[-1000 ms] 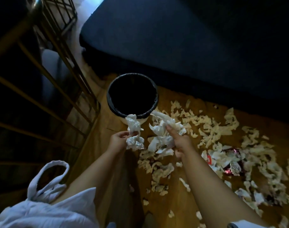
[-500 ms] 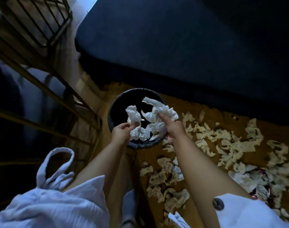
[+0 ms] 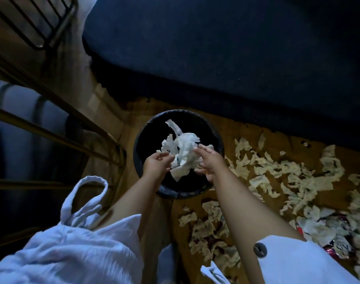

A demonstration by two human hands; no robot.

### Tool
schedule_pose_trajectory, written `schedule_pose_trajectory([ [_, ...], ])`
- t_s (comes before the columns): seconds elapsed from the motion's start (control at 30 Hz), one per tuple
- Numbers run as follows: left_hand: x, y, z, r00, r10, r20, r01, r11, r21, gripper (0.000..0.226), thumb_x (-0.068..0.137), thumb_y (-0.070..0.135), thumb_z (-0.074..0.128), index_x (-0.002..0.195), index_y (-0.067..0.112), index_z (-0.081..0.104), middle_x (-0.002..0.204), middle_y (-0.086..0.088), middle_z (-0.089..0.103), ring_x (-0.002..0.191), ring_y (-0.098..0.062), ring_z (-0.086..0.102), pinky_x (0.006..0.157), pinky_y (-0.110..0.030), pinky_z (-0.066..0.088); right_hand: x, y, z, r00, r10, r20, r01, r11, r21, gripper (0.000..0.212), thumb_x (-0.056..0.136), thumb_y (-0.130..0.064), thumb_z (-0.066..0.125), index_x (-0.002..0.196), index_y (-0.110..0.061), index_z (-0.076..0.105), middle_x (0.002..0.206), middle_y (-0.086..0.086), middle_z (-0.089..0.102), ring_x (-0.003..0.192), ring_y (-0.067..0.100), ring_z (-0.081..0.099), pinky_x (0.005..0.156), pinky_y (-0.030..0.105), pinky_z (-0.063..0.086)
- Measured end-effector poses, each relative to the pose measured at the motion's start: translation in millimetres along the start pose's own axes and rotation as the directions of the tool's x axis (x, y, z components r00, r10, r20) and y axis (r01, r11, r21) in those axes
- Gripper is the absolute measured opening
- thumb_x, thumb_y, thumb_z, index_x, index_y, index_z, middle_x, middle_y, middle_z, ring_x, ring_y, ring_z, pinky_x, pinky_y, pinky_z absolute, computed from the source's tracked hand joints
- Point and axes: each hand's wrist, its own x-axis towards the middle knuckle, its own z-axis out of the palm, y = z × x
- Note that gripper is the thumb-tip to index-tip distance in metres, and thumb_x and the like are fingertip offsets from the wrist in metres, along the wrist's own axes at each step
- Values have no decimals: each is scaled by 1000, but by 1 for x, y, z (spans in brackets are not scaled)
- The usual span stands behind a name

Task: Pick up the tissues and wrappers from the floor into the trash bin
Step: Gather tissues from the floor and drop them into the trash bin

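Observation:
A round black-lined trash bin (image 3: 181, 195) stands on the wooden floor. Both my hands hover over its mouth. My left hand (image 3: 157, 163) and my right hand (image 3: 208, 162) have their fingers spread, and a clump of white crumpled tissues (image 3: 184, 152) hangs between them over the bin's dark inside. Whether fingertips still touch the clump is unclear. To the right of the bin, several torn tissue pieces (image 3: 287, 171) lie scattered on the floor. A shiny red and silver wrapper (image 3: 336, 222) lies among them at the lower right.
A dark blue mattress or sofa edge (image 3: 216, 58) runs behind the bin. A metal-framed rack (image 3: 52, 124) stands at the left. More tissue scraps (image 3: 207, 228) lie beside my right forearm. My white sleeves fill the bottom of the view.
Both hands carried their tissue bunches from the floor up over the bin. They gripped the bunches before; now the fingers have spread and the two bunches hang as one clump over the opening.

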Motion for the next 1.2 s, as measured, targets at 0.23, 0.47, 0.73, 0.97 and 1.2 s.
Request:
schedule_pose_trajectory([
  [0.23,-20,-9,1,999,41,6,-41,998,51,23,86,15,64,108,9,62,91,0,64,96,-20,62,80,-27,51,-23,9,-12,999,-51,-11,50,998,-24,40,90,-23,59,129,-17,53,138,11,49,129,32,42,92,42,47],
  [0.47,-104,-20,12,988,146,47,-152,973,176,22,91,23,58,109,13,63,106,-7,65,97,-20,62,78,-30,51,-90,34,-46,985,-167,49,172,975,-141,31,91,-23,56,123,-20,57,122,6,57,120,26,51,90,37,50],
  [0.73,-245,-69,22,982,133,137,-154,975,160,23,91,20,58,110,9,62,108,-10,64,104,-24,61,85,-34,51,-210,99,-111,977,-199,74,210,958,-194,19,91,-23,56,109,-24,64,120,6,62,112,22,57,87,38,50],
  [0.97,-320,-142,20,978,26,208,-63,983,175,13,91,19,56,103,17,61,115,-7,62,111,-23,58,101,-41,47,-280,187,-158,984,-175,17,174,960,-219,16,92,-21,55,104,-26,64,115,4,64,106,20,59,80,34,51],
  [1.2,-310,-252,11,971,14,241,-89,948,305,28,89,21,58,116,12,59,116,-7,62,109,-20,60,93,-35,52,-269,296,-178,990,-124,-68,108,974,-198,17,92,-21,54,106,-22,64,114,6,64,100,20,59,68,26,49],
])
